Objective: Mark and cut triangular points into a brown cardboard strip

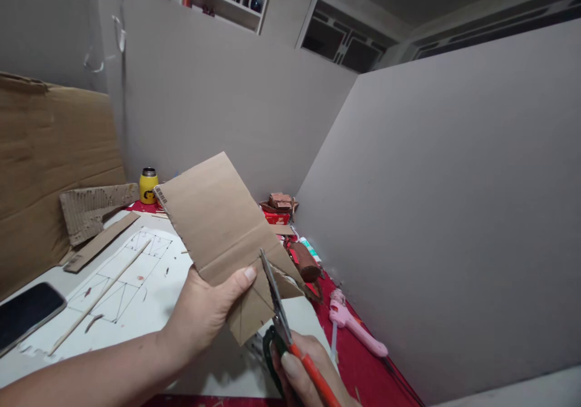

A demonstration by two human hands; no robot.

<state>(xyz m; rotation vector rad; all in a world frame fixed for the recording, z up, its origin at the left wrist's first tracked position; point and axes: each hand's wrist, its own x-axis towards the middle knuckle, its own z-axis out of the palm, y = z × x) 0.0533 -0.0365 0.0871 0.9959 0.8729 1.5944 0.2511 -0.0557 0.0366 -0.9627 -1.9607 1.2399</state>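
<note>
A piece of brown cardboard [218, 213] is held up over the table, tilted, with a crease across it and pencil lines near its lower end. My left hand [213, 298] grips its lower left edge, thumb on the face and fingers hidden behind. In my right hand [308, 364] are scissors [278, 304] with one orange and one dark green handle. Their blades lie along a cut in the lower right part of the cardboard, where a flap bends away. How far apart the blades are is hard to tell.
Left, a phone [31, 313] and a wooden stick [100, 298] lie by a drawn paper sheet [157, 262]. A yellow bottle [148, 186] and a large cardboard sheet [54, 153] stand behind. Right, a pink glue gun [356, 325] rests on red cloth [363, 377] beside the grey wall [445, 213].
</note>
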